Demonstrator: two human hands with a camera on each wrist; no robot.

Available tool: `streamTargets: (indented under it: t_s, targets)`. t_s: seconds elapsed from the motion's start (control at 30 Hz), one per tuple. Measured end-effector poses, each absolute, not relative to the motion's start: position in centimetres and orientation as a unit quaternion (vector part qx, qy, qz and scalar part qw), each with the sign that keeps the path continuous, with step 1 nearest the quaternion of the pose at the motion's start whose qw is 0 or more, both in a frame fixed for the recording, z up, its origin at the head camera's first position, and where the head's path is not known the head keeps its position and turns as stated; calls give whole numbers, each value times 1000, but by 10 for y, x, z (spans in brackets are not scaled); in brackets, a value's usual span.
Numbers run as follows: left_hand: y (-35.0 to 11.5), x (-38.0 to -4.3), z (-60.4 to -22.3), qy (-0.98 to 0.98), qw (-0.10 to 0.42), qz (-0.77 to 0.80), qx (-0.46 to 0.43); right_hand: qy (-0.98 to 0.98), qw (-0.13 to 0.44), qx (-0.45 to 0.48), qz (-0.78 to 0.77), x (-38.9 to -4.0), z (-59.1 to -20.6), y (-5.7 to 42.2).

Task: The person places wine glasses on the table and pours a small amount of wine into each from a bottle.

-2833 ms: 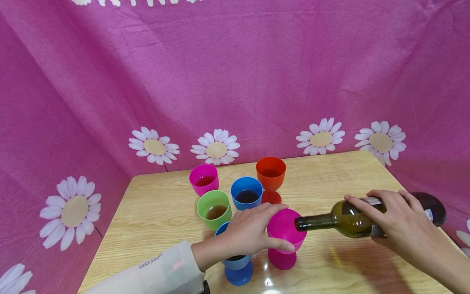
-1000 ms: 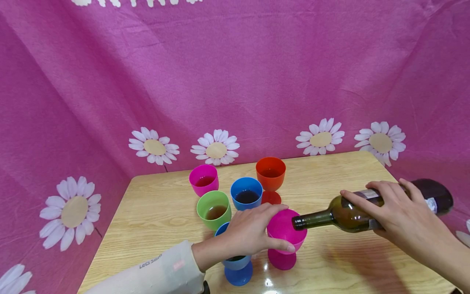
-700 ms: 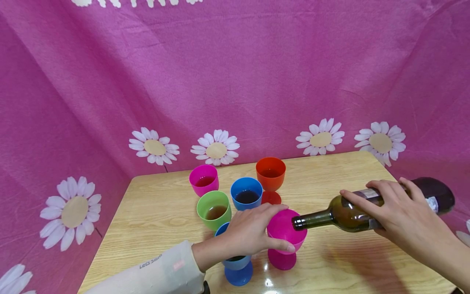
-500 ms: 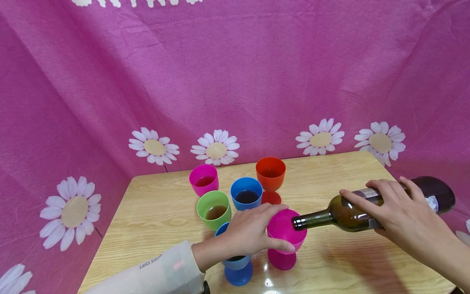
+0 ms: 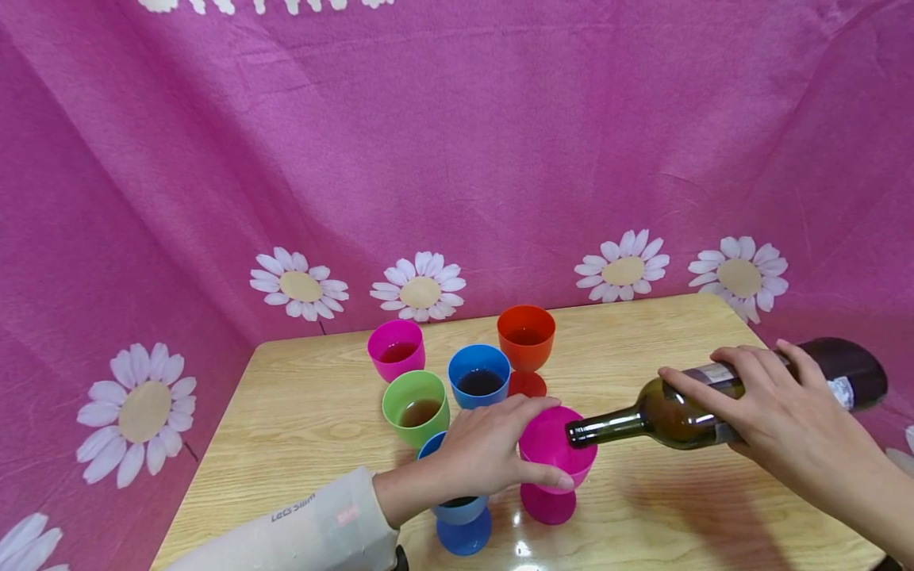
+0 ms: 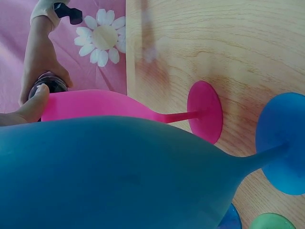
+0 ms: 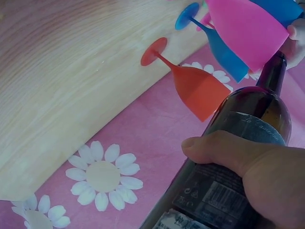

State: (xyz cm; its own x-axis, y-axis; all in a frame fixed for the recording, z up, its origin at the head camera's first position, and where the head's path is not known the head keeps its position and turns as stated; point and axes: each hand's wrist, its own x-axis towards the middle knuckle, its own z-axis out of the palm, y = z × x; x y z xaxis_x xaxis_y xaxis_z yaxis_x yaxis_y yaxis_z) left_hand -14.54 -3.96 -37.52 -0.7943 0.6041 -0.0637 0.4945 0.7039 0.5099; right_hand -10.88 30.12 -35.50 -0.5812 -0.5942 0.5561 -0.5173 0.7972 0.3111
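My left hand (image 5: 477, 450) holds the front pink goblet (image 5: 558, 446), thumb and fingers around its bowl near the rim. The goblet stands upright on the table. In my right hand (image 5: 789, 408) is a dark green wine bottle (image 5: 674, 414), gripped around its labelled body and tipped with the base higher than the neck. Its mouth lies at the right side of the goblet's bowl, just over the rim. No liquid stream is plain to see. Under my left wrist a blue goblet (image 5: 464, 533) is partly hidden; in the left wrist view this blue goblet (image 6: 109, 167) fills the front.
Behind stand a green goblet (image 5: 403, 400), another blue goblet (image 5: 460, 369), an orange goblet (image 5: 531, 353) and a back pink goblet (image 5: 385, 361), each with dark liquid inside. They share a wooden table (image 5: 300, 428). A pink daisy-print cloth (image 5: 457, 159) hangs behind and at the sides.
The bottle's base has risen and its mouth has shifted slightly left, further over the pink goblet, mostly between the first and second frames. My left hand and the goblets have stayed put.
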Motion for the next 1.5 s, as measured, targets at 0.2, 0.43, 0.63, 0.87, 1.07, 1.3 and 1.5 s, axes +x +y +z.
streamTargets:
  t_s: [0.2,0.43,0.63,0.87,1.07,1.3,1.5]
  targets:
    - [-40,-145,-375,915,116,242,300,-887,333,316,-59,-109,-354,301]
    - [-40,-145,-375,914,112,243,304,-886,331,319,-61,-109,-354,300]
    - [-41,-145,-375,913,115,245,305,-884,336,320,-62,-109,-353,299]
    - [-40,-145,-375,914,118,244,301,-879,346,322,-62,-109,-351,297]
    - [-40,-145,-375,914,117,244,301,-879,345,323,-63,-109,-350,297]
    - [-40,-146,-375,913,120,247,301,-879,342,325,-67,-109,-350,297]
    - [-40,-146,-375,912,123,250,300,-881,335,326,-70,-110,-350,297]
